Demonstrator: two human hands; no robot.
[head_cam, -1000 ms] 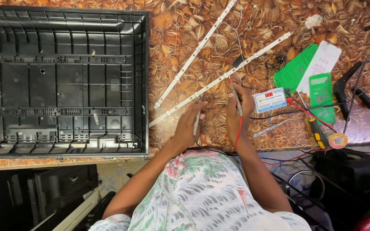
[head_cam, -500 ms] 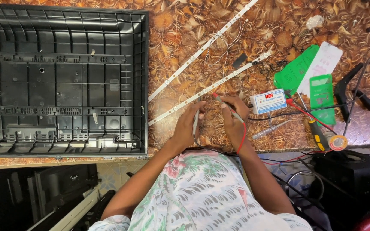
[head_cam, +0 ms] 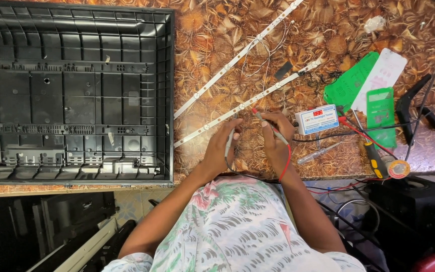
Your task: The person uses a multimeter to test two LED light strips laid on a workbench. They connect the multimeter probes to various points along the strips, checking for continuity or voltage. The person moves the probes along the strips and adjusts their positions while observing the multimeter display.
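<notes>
Two long white light strips lie slanted on the patterned table; the nearer strip (head_cam: 247, 104) runs just above both hands, the farther strip (head_cam: 237, 59) lies beyond it. My left hand (head_cam: 225, 146) holds a black test probe (head_cam: 230, 142), its tip next to the nearer strip. My right hand (head_cam: 277, 136) grips a red test probe (head_cam: 265, 121) pointed at the same strip. Red and black leads trail from the probes toward a small white tester box (head_cam: 317, 119) with a lit red display, just right of my right hand.
A large black ribbed plastic back cover (head_cam: 71, 90) fills the left of the table. To the right lie a green circuit board (head_cam: 351, 80), a green meter (head_cam: 380, 108), a yellow-handled screwdriver (head_cam: 373, 153), a tape roll (head_cam: 399, 168) and black cables.
The nearer strip has slid left and down under the hands. My right hand moved from the strip's upper part down to its middle, and both probes now meet the strip side by side.
</notes>
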